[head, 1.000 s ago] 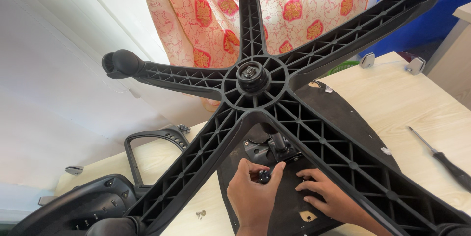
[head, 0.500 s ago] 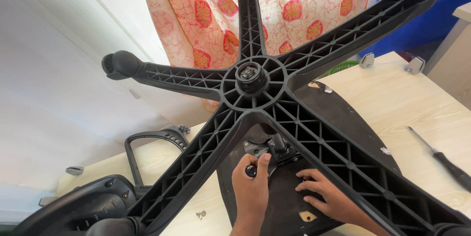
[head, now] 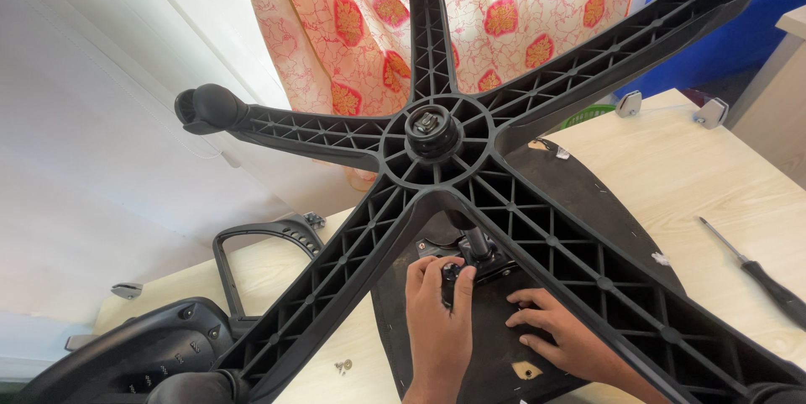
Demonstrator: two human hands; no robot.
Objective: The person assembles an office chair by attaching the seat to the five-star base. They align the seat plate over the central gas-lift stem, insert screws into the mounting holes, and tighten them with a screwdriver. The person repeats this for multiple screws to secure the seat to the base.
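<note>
underneath the black five-armed plastic chair base (head: 437, 144), the left hand (head: 438, 320) closes its fingers (head: 462, 282) round a small black round knob (head: 452, 272) on the seat mechanism, while the right hand (head: 561, 338), fingers spread flat just beside, apparently steadies the black upturned seat pan (head: 588, 202).

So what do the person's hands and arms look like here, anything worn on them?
Both are bare. The left hand and right hand wear no gloves, and no rings, watch or bands show. The wrists and the short stretch of forearm in view carry no sleeve. The fingernails are short and plain. The rest of each arm runs out of the picture at the bottom.
</note>
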